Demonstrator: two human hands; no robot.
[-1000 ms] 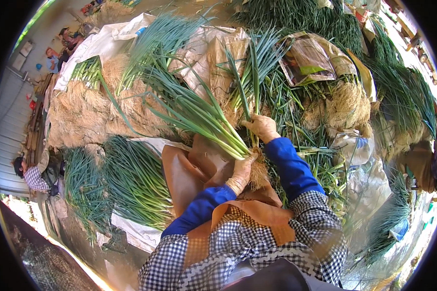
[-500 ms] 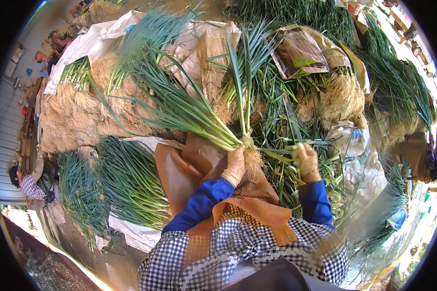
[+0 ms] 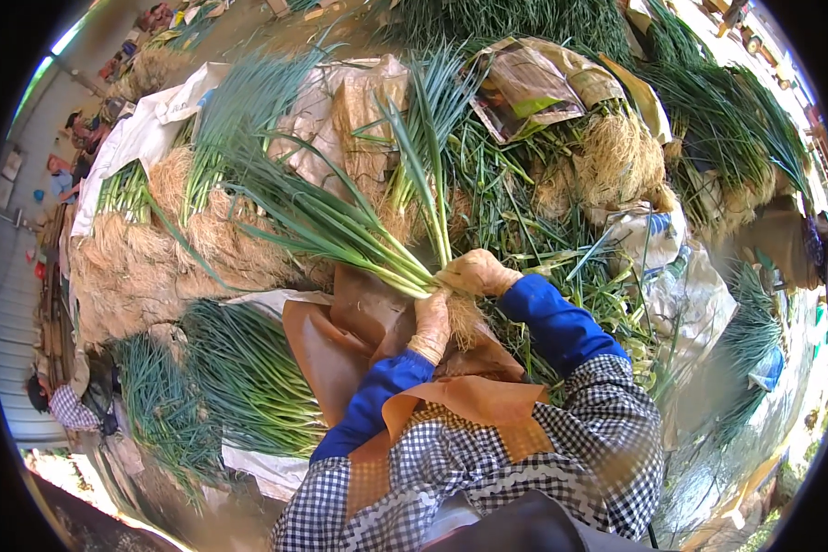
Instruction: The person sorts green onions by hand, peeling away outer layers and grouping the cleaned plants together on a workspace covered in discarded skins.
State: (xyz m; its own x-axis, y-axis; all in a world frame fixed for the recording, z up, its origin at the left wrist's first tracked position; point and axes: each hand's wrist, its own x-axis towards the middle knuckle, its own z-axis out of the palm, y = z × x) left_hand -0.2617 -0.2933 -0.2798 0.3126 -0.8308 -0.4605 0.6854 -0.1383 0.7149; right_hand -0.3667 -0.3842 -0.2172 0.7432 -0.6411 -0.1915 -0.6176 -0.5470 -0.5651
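Note:
My left hand (image 3: 431,324) is closed round the lower stalks of a bunch of green onions (image 3: 363,237) over my lap. Their long green leaves fan out to the far left, while two stalks stand more upright. Pale stringy roots (image 3: 465,322) hang from the bunch, just right of the left hand. My right hand (image 3: 478,272) reaches across to the same bunch, its fingers closed at the white base above the roots. Exactly what lies between those fingertips is hidden. A brown apron (image 3: 340,327) covers my lap under the bunch.
A long row of onion bunches with tan roots (image 3: 129,262) lies ahead to the left. Trimmed leaves (image 3: 561,248) are heaped right of my hands. Onions (image 3: 248,377) lie left of my lap. A white plastic sack (image 3: 685,313) sits to the right. Another person (image 3: 69,405) is at far left.
My right hand has come left from over the heap of leaves to the base of the bunch. The left hand keeps its hold. The whole view has shifted slightly.

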